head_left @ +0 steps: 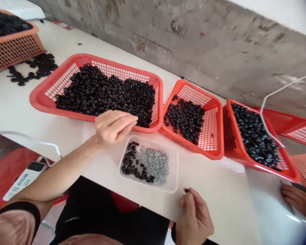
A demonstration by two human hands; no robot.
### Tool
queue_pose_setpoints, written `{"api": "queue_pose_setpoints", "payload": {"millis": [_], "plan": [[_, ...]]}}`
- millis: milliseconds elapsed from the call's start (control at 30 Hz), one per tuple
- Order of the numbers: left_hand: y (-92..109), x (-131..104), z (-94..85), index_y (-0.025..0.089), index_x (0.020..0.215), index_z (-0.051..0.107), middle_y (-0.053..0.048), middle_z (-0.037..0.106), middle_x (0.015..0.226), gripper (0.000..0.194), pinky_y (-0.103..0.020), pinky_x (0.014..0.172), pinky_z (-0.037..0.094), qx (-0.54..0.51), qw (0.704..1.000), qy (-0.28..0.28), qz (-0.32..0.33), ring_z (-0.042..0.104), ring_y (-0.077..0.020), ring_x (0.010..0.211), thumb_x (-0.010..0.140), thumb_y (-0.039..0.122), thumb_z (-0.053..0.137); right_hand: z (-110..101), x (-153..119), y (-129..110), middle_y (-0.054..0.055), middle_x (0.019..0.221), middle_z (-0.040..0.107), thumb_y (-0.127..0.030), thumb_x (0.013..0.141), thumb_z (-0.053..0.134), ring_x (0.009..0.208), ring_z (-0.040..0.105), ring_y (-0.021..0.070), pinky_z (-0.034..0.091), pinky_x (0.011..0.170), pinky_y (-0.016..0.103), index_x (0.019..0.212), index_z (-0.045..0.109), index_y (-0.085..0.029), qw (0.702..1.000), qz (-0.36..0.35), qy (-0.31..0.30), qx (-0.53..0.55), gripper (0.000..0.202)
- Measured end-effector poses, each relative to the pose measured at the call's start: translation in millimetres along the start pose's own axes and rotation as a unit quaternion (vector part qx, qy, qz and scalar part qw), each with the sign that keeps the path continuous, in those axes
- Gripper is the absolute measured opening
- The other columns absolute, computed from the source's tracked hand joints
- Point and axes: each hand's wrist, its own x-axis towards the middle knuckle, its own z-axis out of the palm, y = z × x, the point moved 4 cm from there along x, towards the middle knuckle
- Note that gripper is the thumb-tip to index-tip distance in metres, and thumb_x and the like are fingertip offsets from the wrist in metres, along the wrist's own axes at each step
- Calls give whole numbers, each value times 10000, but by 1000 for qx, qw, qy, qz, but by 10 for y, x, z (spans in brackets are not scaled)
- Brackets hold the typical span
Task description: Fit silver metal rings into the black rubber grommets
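My left hand (114, 126) hovers over the front rim of a large red basket (48, 102), its fingers pressed together. Whatever they may hold is hidden. Inside that basket lies a heap of small black ring-shaped parts (99, 92). My right hand (195, 217) is low at the table's front edge, pinching a small black part (186, 190) between thumb and finger. Between my hands stands a clear plastic tub (174, 170). Small shiny silvery pieces (155, 165) fill its middle and right, while black pieces (129, 163) lie along its left and front.
Beyond the tub is a smaller red basket (216, 136) of black rings, and right of it another red basket (290, 172) with glossy black parts. An orange basket (17, 47) stands far left beside loose black parts (43, 64). Another person's hand (295, 197) shows at right.
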Motion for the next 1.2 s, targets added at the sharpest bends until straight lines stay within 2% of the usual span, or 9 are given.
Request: {"api": "queue_pose_setpoints", "payload": {"millis": [67, 167, 267, 467, 700, 800, 900, 1067, 1200], "plan": [[58, -69, -5, 148, 1011, 705, -51, 774, 872, 130, -281, 658, 557, -10, 999, -4, 47, 709, -152, 768, 888, 127, 671, 30, 33, -150, 49, 852, 676, -369, 817, 749, 570, 507, 111, 463, 566, 299, 935, 722, -172, 999, -17, 13, 31, 231], [108, -159, 8, 90, 1020, 703, -97, 767, 907, 151, -316, 723, 586, -60, 997, -30, 45, 700, -181, 829, 873, 124, 687, 149, 82, -485, 39, 844, 673, -325, 817, 760, 588, 505, 114, 455, 597, 301, 892, 724, -188, 998, -60, -3, 17, 161], [149, -229, 43, 97, 1022, 706, -87, 767, 942, 153, -321, 735, 571, -79, 996, -34, 39, 695, -193, 860, 879, 147, 685, 393, 101, -820, 51, 850, 684, -331, 824, 756, 660, 559, 154, 473, 605, 294, 877, 739, -198, 987, -114, -93, -61, 144], [176, -299, 103, 119, 1004, 697, -65, 765, 970, 109, -298, 758, 501, -61, 997, -18, 46, 693, -191, 931, 931, 151, 623, 957, 71, -1098, 42, 846, 731, -352, 897, 668, 617, 617, 145, 534, 579, 247, 944, 762, -218, 890, -262, -335, -165, 170], [173, -333, 144, 139, 982, 695, -51, 760, 1003, 105, -321, 812, 467, -47, 999, -18, 14, 660, -185, 994, 943, 154, 599, 1428, 220, -1760, 51, 966, 757, -225, 907, 656, 862, 721, 194, 588, 818, 298, 1017, 739, -228, 809, -443, -353, -158, 137], [153, -342, 175, 149, 977, 693, -63, 752, 1001, 126, -336, 834, 463, -31, 999, -30, 7, 646, -194, 1020, 954, 173, 571, 1963, 310, -2114, 67, 1036, 747, -257, 928, 627, 964, 705, 204, 565, 909, 347, 1008, 738, -222, 782, -478, -378, -130, 141], [139, -353, 195, 147, 985, 694, -74, 746, 1005, 159, -338, 821, 468, -28, 999, -24, 14, 641, -192, 1002, 958, 176, 540, 2723, 396, -2284, 65, 1116, 737, -335, 928, 616, 1070, 675, 215, 521, 991, 403, 1084, 718, -219, 753, -469, -444, -127, 220], [125, -380, 219, 149, 949, 698, -77, 744, 993, 186, -326, 775, 471, -42, 999, -10, 27, 643, -183, 956, 953, 158, 512, 3949, 363, -2265, 100, 1359, 633, -328, 889, 669, 1272, 572, 235, 407, 1123, 436, 1305, 613, -181, 689, -458, -527, -195, 445], [119, -397, 239, 147, 926, 683, -82, 736, 977, 150, -315, 748, 465, -45, 998, -36, 26, 649, -185, 956, 944, 163, 536, 4635, 137, -2187, 128, 1455, 545, -372, 911, 655, 1364, 485, 227, 344, 1170, 396, 1404, 519, -144, 659, -461, -544, -237, 560]]}}
